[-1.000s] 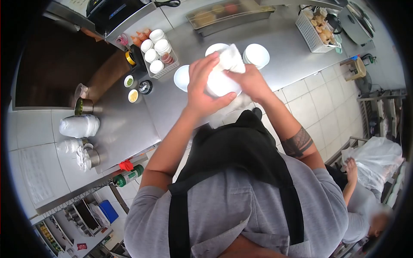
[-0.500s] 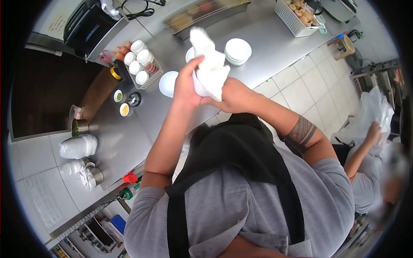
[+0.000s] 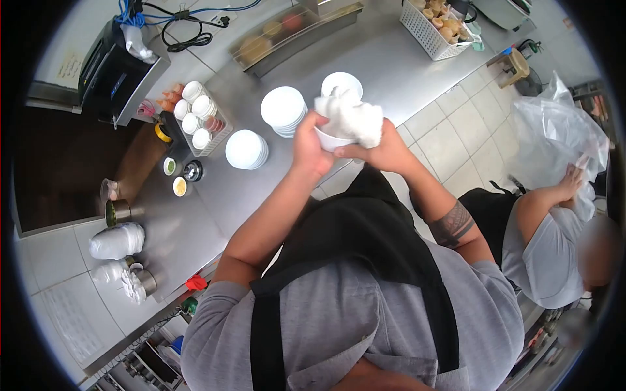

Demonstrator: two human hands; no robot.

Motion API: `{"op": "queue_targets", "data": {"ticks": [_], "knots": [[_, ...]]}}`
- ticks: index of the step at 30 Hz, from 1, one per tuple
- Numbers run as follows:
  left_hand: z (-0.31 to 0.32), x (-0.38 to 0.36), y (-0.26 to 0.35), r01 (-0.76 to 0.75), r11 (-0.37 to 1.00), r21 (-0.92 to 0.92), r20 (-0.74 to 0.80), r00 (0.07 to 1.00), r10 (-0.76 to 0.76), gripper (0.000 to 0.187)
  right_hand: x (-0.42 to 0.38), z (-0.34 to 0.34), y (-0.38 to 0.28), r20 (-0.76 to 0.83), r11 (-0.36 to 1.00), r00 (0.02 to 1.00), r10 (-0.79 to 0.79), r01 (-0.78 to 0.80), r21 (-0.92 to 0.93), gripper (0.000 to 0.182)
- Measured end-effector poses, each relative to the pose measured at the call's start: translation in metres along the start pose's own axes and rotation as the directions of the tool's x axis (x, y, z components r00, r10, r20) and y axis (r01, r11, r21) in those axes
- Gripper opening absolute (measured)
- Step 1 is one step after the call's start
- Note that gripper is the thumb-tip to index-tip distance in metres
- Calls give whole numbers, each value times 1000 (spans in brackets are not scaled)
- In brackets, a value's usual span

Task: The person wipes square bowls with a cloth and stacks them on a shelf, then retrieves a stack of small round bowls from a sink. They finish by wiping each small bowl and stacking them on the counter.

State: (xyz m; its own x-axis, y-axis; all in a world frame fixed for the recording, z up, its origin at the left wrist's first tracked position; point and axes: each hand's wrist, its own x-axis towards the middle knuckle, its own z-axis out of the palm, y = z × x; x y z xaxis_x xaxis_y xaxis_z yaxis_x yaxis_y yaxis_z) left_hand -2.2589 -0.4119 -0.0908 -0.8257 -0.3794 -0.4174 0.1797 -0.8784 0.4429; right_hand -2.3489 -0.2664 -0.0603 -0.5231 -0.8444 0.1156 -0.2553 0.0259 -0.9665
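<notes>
My left hand [image 3: 312, 144] grips a white bowl [image 3: 334, 141] by its side, with the thumb at the rim. A white cloth [image 3: 352, 117] is bunched in and over the bowl, hiding most of its inside. My right hand [image 3: 383, 146] is closed on the cloth and the bowl's near right side; some of its fingers are hidden under the cloth. Just beyond my hands stand a tall stack of white bowls [image 3: 284, 107], a lower stack [image 3: 246, 150] to the left, and another white bowl or stack [image 3: 342, 83] partly behind the cloth.
A basket of white cups [image 3: 203, 124], small tubs [image 3: 180, 187] and a metal pot [image 3: 119, 212] stand on the left of the steel counter [image 3: 195, 218]. A lidded tray [image 3: 293, 39] and basket [image 3: 435, 32] are along the back. At right, another person handles a clear plastic bag [image 3: 554, 130].
Both hands have moved right with the bowl and cloth, and the cloth has swung over to the right. The bowl stacks are now less covered. The other person's bag has spread out.
</notes>
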Motion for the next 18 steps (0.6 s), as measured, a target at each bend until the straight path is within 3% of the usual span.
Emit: {"op": "queue_targets", "data": {"ticks": [1, 2, 3, 4, 5, 6, 7, 8, 9, 11, 13, 15, 18], "knots": [[-8, 9, -7, 1, 1000, 1, 3, 1000, -1, 49, -2, -12, 3, -74, 996, 993, 89, -86, 36, 48], [-16, 18, -15, 103, 994, 24, -11, 995, -103, 47, -3, -30, 9, -112, 966, 960, 255, -259, -17, 41], [-13, 22, -19, 203, 978, 42, -29, 979, -202, 46, -2, -38, 29, -219, 883, 946, 239, -118, 455, 37], [-13, 22, -24, 214, 962, 170, -139, 972, -192, 40, -1, -45, 49, -313, 591, 910, 273, 98, 801, 33], [-12, 27, -24, 212, 963, 169, -140, 972, -189, 40, -3, -65, 46, -333, 461, 873, 355, 146, 875, 28], [-12, 35, -21, 122, 800, 588, -134, 990, -52, 36, -7, -78, 25, -398, 426, 852, 341, 237, 873, 28], [-13, 43, -16, 29, 460, 887, -68, 995, 67, 33, -13, -99, 38, -439, 427, 811, 387, 265, 865, 29], [-13, 57, -4, -210, -194, 958, 261, 917, 300, 28, -21, -112, 33, -478, 447, 803, 356, 303, 842, 30], [2, 66, 10, -172, -286, 943, 257, 921, 291, 28, -28, -127, 45, -552, 508, 774, 309, 356, 784, 31], [28, 87, 29, -109, -462, 880, 269, 916, 298, 27, -46, -151, 52, -502, 496, 755, 421, 272, 825, 35], [26, 125, 41, -67, -588, 806, 252, 938, 238, 28, -55, -161, 65, -526, 536, 755, 391, 278, 797, 33], [13, 153, 46, -102, -643, 759, 274, 946, 173, 29, -64, -165, 67, -526, 591, 703, 479, 185, 786, 32], [2, 170, 43, -115, -712, 693, 254, 963, 91, 34, -71, -164, 62, -502, 548, 721, 479, 201, 812, 30]]}}
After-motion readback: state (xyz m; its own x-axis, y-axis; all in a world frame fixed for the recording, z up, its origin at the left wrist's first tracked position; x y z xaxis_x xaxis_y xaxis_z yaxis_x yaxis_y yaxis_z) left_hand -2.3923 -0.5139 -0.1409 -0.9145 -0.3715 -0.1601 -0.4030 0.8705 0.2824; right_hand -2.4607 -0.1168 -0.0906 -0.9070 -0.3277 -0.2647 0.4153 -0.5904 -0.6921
